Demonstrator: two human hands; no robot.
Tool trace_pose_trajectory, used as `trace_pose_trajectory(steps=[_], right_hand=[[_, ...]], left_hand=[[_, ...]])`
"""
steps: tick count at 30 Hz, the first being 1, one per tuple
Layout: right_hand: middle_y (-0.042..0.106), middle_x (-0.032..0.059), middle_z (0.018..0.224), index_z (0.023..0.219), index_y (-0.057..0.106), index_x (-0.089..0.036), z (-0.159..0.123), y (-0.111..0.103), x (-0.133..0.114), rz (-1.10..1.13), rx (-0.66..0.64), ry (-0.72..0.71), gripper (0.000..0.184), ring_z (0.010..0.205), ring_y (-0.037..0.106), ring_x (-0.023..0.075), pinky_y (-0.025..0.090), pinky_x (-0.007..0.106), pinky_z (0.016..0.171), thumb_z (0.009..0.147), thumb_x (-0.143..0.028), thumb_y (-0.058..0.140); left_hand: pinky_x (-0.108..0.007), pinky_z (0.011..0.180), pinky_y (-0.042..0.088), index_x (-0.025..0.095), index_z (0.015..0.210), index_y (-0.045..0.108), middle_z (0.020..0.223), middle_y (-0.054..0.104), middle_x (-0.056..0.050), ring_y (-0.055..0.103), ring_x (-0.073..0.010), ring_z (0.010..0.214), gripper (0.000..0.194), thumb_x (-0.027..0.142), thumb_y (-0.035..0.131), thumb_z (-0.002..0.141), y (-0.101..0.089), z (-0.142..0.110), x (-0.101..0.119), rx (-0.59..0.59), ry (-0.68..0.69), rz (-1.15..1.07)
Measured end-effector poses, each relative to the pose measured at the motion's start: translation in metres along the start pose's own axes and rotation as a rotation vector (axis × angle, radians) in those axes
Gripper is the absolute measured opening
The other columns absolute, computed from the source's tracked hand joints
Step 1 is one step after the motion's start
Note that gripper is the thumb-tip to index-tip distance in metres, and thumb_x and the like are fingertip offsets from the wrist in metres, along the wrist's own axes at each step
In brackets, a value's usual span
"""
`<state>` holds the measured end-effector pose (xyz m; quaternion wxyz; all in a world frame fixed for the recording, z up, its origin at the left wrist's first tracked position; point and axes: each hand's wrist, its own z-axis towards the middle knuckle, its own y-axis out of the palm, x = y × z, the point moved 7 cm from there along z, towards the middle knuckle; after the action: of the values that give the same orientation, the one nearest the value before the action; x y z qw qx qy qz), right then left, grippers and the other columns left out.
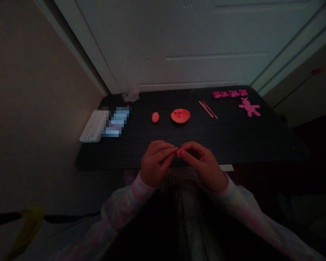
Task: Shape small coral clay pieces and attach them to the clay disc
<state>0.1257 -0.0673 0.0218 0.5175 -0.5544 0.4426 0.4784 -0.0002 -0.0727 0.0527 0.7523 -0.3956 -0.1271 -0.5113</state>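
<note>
My left hand [155,164] and my right hand [203,165] meet over the near edge of a black table [233,141]. Both pinch a small piece of red clay [179,152] between their fingertips. Farther back on the table lie a flat red clay shape with folded petals [180,115] and a small red clay ball [155,117] to its left.
Two thin pink sticks [208,109] lie right of the red shape. Pink clay bows [229,94] and a pink clay figure [249,107] sit at the back right. A white box [93,126] and a blurred packet [116,121] lie at the left. A white door [195,43] stands behind.
</note>
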Motion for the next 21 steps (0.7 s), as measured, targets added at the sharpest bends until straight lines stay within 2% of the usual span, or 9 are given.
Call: trace_pose_trajectory(steps=[4, 6, 11, 13, 16, 21], right_hand=[[0.056, 0.0006, 0.073, 0.073, 0.055, -0.019, -0.002, -0.001, -0.003, -0.085, 0.011, -0.029, 0.013, 0.071, 0.051, 0.0142, 0.041, 0.028, 0.067, 0.073, -0.032, 0.055], [0.056, 0.0008, 0.073, 0.073, 0.055, -0.018, -0.003, -0.002, -0.006, -0.091, 0.01, -0.053, 0.013, 0.072, 0.051, 0.0144, 0.041, 0.028, 0.068, 0.075, -0.032, 0.053], [0.055, 0.0003, 0.075, 0.075, 0.055, -0.019, -0.005, -0.008, -0.015, -0.043, 0.062, -0.13, 0.01, 0.073, 0.05, 0.0135, 0.04, 0.027, 0.068, 0.077, -0.028, 0.05], [0.054, 0.0001, 0.077, 0.076, 0.055, -0.02, -0.005, -0.009, -0.016, -0.032, 0.069, -0.148, 0.008, 0.074, 0.05, 0.0133, 0.04, 0.027, 0.068, 0.077, -0.026, 0.051], [0.054, 0.0001, 0.077, 0.078, 0.055, -0.02, -0.005, -0.009, -0.016, -0.018, 0.06, -0.159, 0.007, 0.074, 0.05, 0.013, 0.04, 0.026, 0.068, 0.077, -0.025, 0.051], [0.055, -0.0001, 0.075, 0.076, 0.057, -0.02, -0.002, -0.007, -0.023, -0.115, 0.007, -0.192, 0.005, 0.072, 0.051, 0.0123, 0.04, 0.026, 0.066, 0.075, -0.024, 0.054]], left_hand=[[-0.029, 0.073, 0.047, 0.019, 0.084, 0.064, 0.082, 0.063, -0.003, 0.055, -0.0136, 0.081, 0.016, 0.011, 0.057, 0.071, 0.002, -0.001, -0.002, -0.009, -0.017, -0.02], [-0.028, 0.073, 0.047, 0.019, 0.082, 0.064, 0.081, 0.064, -0.003, 0.056, -0.0132, 0.08, 0.015, 0.012, 0.057, 0.071, 0.002, -0.001, -0.005, -0.008, -0.074, -0.073], [-0.023, 0.068, 0.047, 0.019, 0.076, 0.065, 0.079, 0.064, -0.001, 0.058, -0.0113, 0.074, 0.009, 0.016, 0.06, 0.069, 0.007, -0.007, -0.027, -0.006, -0.402, -0.312], [-0.022, 0.068, 0.046, 0.019, 0.074, 0.065, 0.078, 0.064, 0.0, 0.058, -0.011, 0.073, 0.007, 0.017, 0.06, 0.069, 0.011, -0.01, -0.032, -0.023, -0.482, -0.387], [-0.021, 0.068, 0.046, 0.019, 0.073, 0.065, 0.077, 0.064, 0.001, 0.058, -0.0107, 0.074, 0.007, 0.019, 0.061, 0.068, 0.015, -0.012, -0.035, -0.036, -0.529, -0.451], [-0.022, 0.069, 0.046, 0.019, 0.072, 0.066, 0.076, 0.064, 0.0, 0.059, -0.0113, 0.073, 0.008, 0.017, 0.062, 0.066, 0.016, -0.01, -0.033, -0.07, -0.512, -0.407]])
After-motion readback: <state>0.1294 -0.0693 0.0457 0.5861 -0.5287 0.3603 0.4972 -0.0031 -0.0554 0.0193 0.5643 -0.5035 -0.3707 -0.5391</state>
